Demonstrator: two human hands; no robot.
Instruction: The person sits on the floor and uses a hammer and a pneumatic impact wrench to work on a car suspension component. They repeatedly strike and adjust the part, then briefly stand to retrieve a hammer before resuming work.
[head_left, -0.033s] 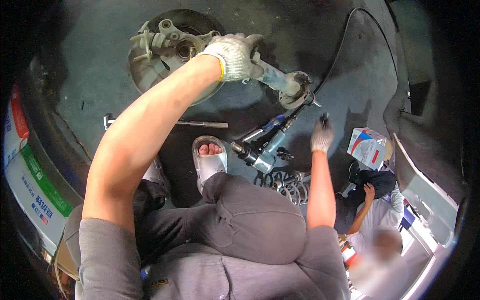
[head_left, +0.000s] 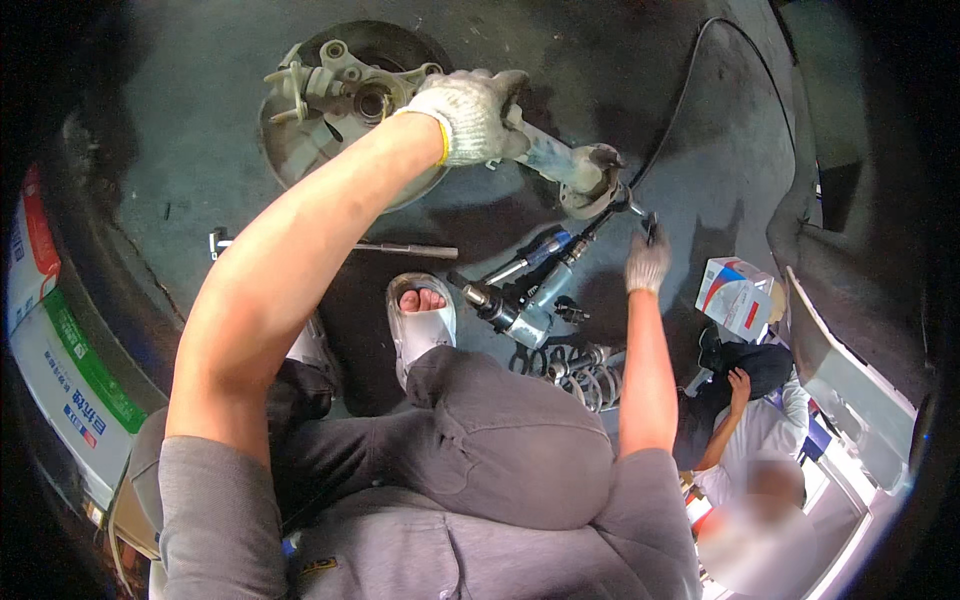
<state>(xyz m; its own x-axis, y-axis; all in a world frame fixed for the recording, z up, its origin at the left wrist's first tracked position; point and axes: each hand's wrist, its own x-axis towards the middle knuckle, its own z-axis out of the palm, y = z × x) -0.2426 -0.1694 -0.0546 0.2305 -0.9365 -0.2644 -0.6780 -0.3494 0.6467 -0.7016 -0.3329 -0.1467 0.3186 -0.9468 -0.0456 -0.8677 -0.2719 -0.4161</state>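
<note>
My gloved left hand (head_left: 462,115) grips the metal strut (head_left: 550,162) near its upper-left end, fingers wrapped round it. The strut slants down rightward to a flanged end (head_left: 590,190) with a metal stem (head_left: 637,208) jutting out. My gloved right hand (head_left: 647,262) holds a small dark object (head_left: 652,230), too small to name, beside that stem. A brake disc (head_left: 295,160) with a steering knuckle (head_left: 340,75) lies behind my left hand. Below the strut lie an impact wrench (head_left: 520,320), a blue-handled tool (head_left: 545,245), coil springs (head_left: 590,385) and a long steel bar (head_left: 420,250).
A black hose (head_left: 680,110) arcs across the dark floor (head_left: 190,120). Cartons (head_left: 70,380) stand at left. At right are a small white box (head_left: 740,300), a pale panel (head_left: 840,370) and a crouching co-worker (head_left: 740,440). My sandaled foot (head_left: 420,320) is near the tools.
My right hand has moved slightly up and rightward, bringing the dark object closer to the stem at the strut's end. My left hand is almost unmoved.
</note>
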